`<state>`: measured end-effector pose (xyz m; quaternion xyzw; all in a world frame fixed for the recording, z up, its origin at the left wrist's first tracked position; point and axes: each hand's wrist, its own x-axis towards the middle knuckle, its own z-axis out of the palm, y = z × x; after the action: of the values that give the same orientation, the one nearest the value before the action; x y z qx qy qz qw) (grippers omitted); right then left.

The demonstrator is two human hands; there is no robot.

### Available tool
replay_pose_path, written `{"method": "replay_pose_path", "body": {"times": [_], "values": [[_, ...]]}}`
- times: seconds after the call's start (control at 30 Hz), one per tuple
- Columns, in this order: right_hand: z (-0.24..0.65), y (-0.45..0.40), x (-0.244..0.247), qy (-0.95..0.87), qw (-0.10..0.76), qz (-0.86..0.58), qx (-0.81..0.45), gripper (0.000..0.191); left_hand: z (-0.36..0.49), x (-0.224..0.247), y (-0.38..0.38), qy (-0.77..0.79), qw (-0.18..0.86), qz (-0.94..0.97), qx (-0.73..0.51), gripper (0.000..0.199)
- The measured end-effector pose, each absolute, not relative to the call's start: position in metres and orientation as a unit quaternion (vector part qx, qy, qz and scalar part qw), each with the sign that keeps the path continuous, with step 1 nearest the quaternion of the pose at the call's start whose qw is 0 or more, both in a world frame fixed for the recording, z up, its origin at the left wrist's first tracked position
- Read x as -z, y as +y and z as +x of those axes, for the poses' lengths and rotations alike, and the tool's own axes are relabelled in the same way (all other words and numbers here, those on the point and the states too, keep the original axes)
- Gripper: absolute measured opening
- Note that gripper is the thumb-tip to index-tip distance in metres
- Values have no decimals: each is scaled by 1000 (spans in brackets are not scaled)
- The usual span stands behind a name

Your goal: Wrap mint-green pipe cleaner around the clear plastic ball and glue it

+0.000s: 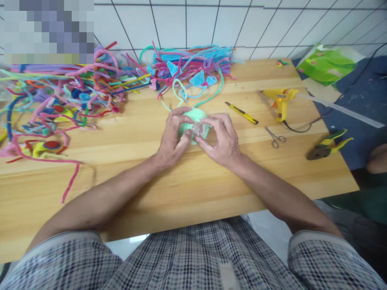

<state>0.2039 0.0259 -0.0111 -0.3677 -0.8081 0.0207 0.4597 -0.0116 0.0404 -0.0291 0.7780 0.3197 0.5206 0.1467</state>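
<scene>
A mint-green coil [196,114] of fuzzy strands is being held at the middle of a wooden table [181,197], directly in front of a person in a checked shirt. Its left side is being gripped by the left hand [175,137], with the fingers bent over the rim and the thumb pressed inward. A greyish lump [200,129] at the coil's centre is being pinched by the right hand [223,139], between forefinger and thumb. A tangled heap of coloured fuzzy stems [81,96] is lying to the left, and a bundle of stems [193,58] is resting beyond the hands. To the right are lying a yellow cutter [242,112], a yellow glue gun [281,108], small scissors [275,139] and green-and-yellow pliers [323,148].
</scene>
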Motion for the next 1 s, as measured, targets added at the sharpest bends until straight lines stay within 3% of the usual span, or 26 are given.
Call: {"method": "replay_pose_path", "body": {"times": [0.63,1.0], "values": [[202,25,15,-800,471,-372,-18,46,-12,30,39,336,191,764,-517,33],[199,23,19,-795,472,-381,-26,46,-10,25,40,353,192,747,-530,23]]}}
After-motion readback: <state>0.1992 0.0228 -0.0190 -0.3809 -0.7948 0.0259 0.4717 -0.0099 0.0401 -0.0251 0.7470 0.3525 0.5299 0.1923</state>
